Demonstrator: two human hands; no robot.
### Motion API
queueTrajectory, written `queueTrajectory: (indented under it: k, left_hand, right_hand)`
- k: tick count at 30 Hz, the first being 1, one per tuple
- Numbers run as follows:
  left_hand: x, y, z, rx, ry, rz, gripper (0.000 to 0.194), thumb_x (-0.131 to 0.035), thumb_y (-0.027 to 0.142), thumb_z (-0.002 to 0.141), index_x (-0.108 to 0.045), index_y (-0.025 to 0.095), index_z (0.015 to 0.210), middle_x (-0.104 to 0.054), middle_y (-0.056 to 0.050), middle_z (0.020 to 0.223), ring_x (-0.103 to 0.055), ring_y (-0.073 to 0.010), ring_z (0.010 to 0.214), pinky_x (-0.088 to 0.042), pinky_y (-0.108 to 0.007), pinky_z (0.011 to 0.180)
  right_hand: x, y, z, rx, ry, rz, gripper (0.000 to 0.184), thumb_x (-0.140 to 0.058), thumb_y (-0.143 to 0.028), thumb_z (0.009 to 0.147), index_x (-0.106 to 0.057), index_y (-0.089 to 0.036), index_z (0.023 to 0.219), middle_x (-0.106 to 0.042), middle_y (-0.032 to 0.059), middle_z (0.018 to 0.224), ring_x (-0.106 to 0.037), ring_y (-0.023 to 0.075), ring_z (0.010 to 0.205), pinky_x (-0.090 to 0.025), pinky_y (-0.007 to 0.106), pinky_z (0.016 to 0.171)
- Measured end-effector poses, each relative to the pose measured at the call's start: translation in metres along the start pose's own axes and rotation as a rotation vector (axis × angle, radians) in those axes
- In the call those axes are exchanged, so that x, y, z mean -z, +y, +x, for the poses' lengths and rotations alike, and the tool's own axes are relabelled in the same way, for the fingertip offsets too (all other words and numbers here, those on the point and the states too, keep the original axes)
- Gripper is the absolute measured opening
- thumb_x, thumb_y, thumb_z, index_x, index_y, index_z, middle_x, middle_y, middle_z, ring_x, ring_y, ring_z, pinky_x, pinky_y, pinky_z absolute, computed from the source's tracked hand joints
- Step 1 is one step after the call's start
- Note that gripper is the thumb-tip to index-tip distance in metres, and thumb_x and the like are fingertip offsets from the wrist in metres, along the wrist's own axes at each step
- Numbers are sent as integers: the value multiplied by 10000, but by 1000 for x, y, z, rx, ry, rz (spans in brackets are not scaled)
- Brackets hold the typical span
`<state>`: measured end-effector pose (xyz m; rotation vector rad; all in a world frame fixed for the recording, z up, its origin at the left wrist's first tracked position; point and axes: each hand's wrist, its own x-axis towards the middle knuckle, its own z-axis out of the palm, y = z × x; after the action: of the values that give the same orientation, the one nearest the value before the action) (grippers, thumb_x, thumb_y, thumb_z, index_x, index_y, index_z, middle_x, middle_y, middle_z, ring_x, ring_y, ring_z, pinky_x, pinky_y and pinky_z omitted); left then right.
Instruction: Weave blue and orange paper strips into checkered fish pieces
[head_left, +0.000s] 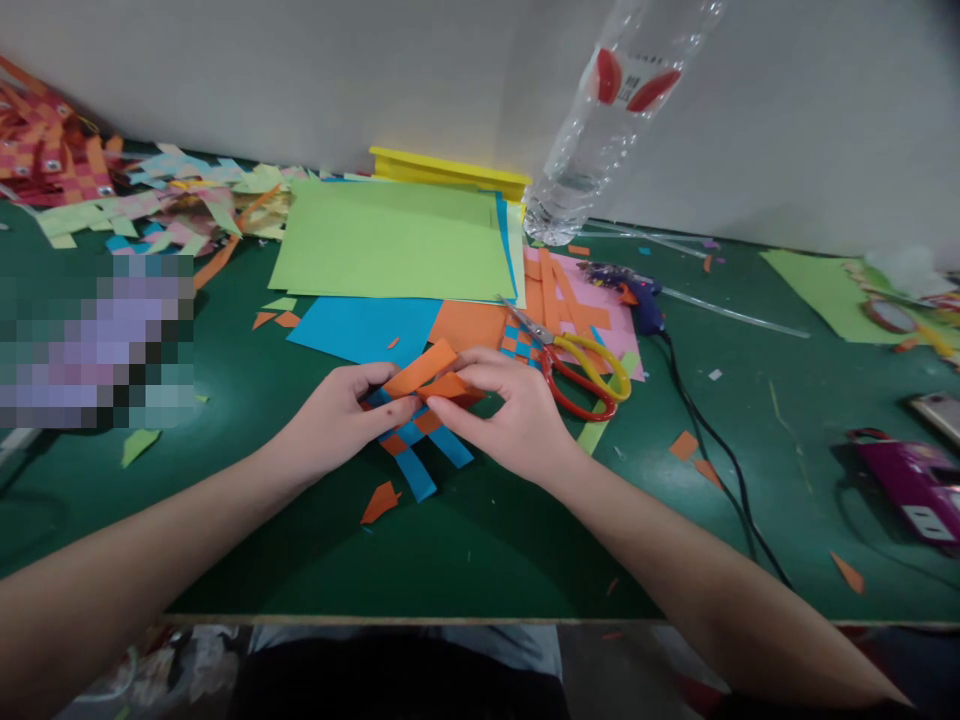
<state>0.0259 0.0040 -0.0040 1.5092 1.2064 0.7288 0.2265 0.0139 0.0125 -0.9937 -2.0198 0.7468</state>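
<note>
A small woven piece of blue and orange paper strips (420, 440) lies on the green table (480, 540) in front of me. My left hand (337, 415) pinches its left side, fingers closed on the strips. My right hand (510, 415) is closed on an orange strip (431, 372) that sticks up from the weave, thumb and forefinger pressing it down. Loose blue strip ends poke out below my hands.
Red and yellow scissors (585, 375) lie just right of my hands. Behind are green (390, 240), blue and orange paper sheets, a clear plastic bottle (600, 130), a glue gun (637, 300) with black cord, paper scraps at far left, a purple device (907, 480) at right.
</note>
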Motion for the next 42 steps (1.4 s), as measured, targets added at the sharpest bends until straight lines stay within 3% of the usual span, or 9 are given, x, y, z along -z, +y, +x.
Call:
queueTrajectory:
  k: [7, 23, 32, 42]
  left_hand:
    - [0, 0, 0, -2, -2, -8, 288, -642, 443, 797, -639, 157, 828, -641, -28, 805, -605, -183, 721, -498, -273, 606]
    - [-1, 4, 0, -11, 18, 36, 256, -619, 411, 778, -654, 160, 808, -602, -3, 706, -533, -154, 641, -442, -254, 588]
    - [-3, 5, 1, 14, 29, 9, 280, -620, 442, 799, -673, 169, 833, -644, -15, 744, -582, -172, 689, -477, -278, 654]
    - [-2, 3, 1, 10, 18, -62, 274, -596, 456, 835, -694, 200, 839, -691, -27, 843, -632, -189, 794, -492, -305, 786]
  right_hand:
    - [-1, 0, -1, 80, -16, -45, 159, -627, -257, 825, -640, -184, 683, -666, 28, 811, -624, 147, 748, -486, 301, 715]
    - [-7, 1, -3, 308, 61, -279, 171, -622, -238, 856, -646, -210, 689, -717, 11, 824, -630, 146, 790, -426, 369, 816]
    - [-7, 3, -4, 372, 113, -429, 185, -582, -240, 893, -654, -234, 723, -723, -20, 821, -616, 123, 734, -398, 384, 934]
    - [-5, 6, -7, 464, 117, -537, 119, -590, -180, 873, -672, -241, 812, -714, -12, 888, -614, 155, 881, -361, 423, 1004]
